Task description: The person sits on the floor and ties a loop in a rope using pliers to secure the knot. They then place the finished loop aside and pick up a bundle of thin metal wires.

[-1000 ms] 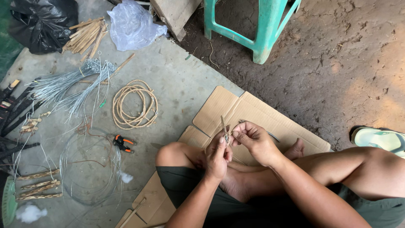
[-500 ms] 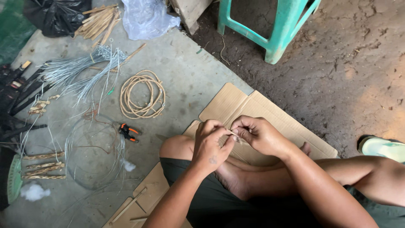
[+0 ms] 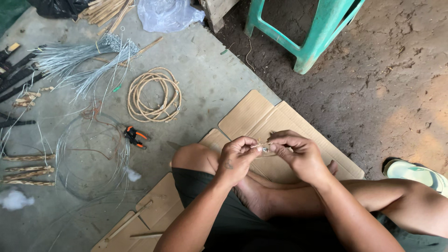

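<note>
I sit cross-legged on flattened cardboard (image 3: pixel 261 116). My left hand (image 3: pixel 238 158) and my right hand (image 3: pixel 298 154) meet in front of my knees, fingertips pinched together on a small thin piece of wire with a pale strand (image 3: pixel 264 148). The piece is tiny and mostly hidden by my fingers. Both hands hover just above my crossed legs and bare foot (image 3: pixel 252 196).
On the concrete to the left lie a coil of tan rattan (image 3: pixel 154 95), orange-handled pliers (image 3: pixel 134 136), a large loop of thin wire (image 3: pixel 91 156), a bundle of straight silver wires (image 3: pixel 79 63), bamboo sticks (image 3: pixel 28 169) and plastic bags (image 3: pixel 168 14). A green plastic stool (image 3: pixel 310 42) stands on dirt; a sandal (image 3: pixel 415 172) lies right.
My hands stay pinched together on the small piece, with the fingers shifting slightly. The camera view has moved a little, so the floor items sit further left.
</note>
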